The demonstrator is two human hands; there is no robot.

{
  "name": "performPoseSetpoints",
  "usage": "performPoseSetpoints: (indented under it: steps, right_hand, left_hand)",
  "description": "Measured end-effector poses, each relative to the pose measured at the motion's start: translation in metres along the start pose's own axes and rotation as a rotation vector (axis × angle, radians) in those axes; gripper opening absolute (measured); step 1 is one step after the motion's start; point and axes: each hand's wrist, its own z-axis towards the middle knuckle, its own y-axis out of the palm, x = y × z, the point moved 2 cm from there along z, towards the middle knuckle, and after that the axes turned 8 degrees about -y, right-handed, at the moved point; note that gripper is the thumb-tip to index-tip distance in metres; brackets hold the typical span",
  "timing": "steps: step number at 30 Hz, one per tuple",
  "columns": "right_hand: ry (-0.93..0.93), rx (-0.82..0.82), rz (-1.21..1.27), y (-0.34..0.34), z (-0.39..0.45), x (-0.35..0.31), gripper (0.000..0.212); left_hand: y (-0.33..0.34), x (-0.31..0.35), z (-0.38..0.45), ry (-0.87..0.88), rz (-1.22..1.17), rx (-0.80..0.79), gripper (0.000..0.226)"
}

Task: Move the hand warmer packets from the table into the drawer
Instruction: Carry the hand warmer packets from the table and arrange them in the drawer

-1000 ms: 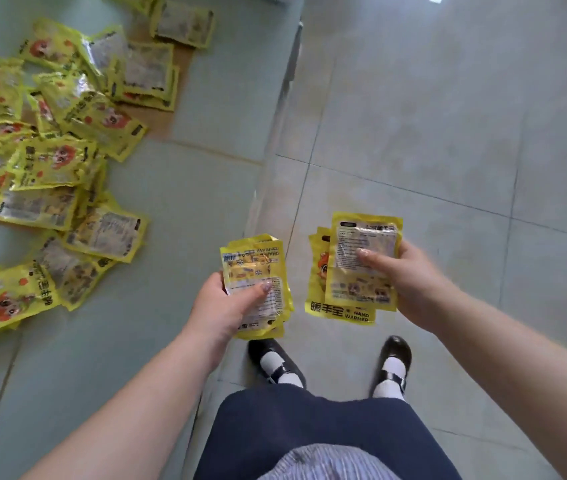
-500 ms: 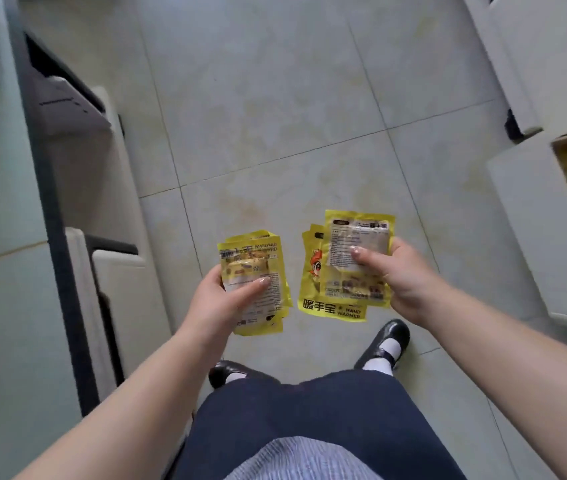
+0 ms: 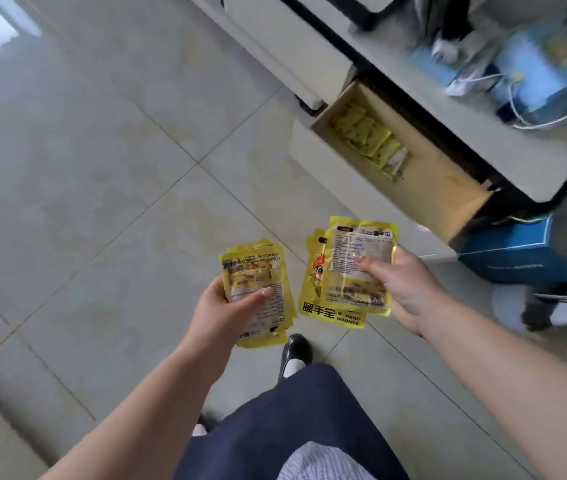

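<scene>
My left hand (image 3: 221,311) grips a small stack of yellow hand warmer packets (image 3: 254,271), thumb pressed on top. My right hand (image 3: 401,289) holds another stack of yellow hand warmer packets (image 3: 337,303), the top one showing its printed back. An open drawer (image 3: 444,188) with a tan inside stands up and to the right of my hands. Several yellow packets (image 3: 365,135) lie at its far end. The table with the other packets is out of view.
A white cabinet (image 3: 285,53) stands beyond the drawer, under a white top (image 3: 476,140) carrying blurred blue boxes and cables. A blue box (image 3: 514,256) sits on the tiled floor right of the drawer. My dark skirt and black shoe (image 3: 295,349) show below.
The view has swung right, away from the table; the open drawer has come fully into sight. Both hands keep the same hold on their packets.
</scene>
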Motion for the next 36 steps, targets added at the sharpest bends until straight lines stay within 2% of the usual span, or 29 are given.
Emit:
performPoseSetpoints:
  steps: [7,13,17,26,33,36]
  right_hand:
    - [0.045,0.212,0.206,-0.115,0.037,-0.012,0.016]
    - [0.072,0.323,0.32,-0.159,0.06,-0.019,0.021]
    - [0.1,0.403,0.354,-0.182,0.093,-0.032,0.017]
    - [0.16,0.509,0.481,-0.228,0.192,-0.044,0.021]
    - [0.166,0.501,0.55,-0.256,0.294,-0.009,0.051]
    - [0.149,0.501,0.52,-0.263,0.333,0.009,0.032]
  left_hand:
    - [0.125,0.045,0.043,-0.021,0.244,-0.125,0.025]
    - [0.18,0.08,0.072,-0.035,0.41,-0.161,0.023]
    - [0.218,0.12,0.107,-0.044,0.469,-0.176,0.021]
    - [0.304,0.195,0.228,-0.032,0.702,-0.241,0.019]
    - [0.374,0.189,0.34,-0.029,0.844,-0.244,0.018]
    - [0.391,0.182,0.381,-0.012,0.923,-0.215,0.025]
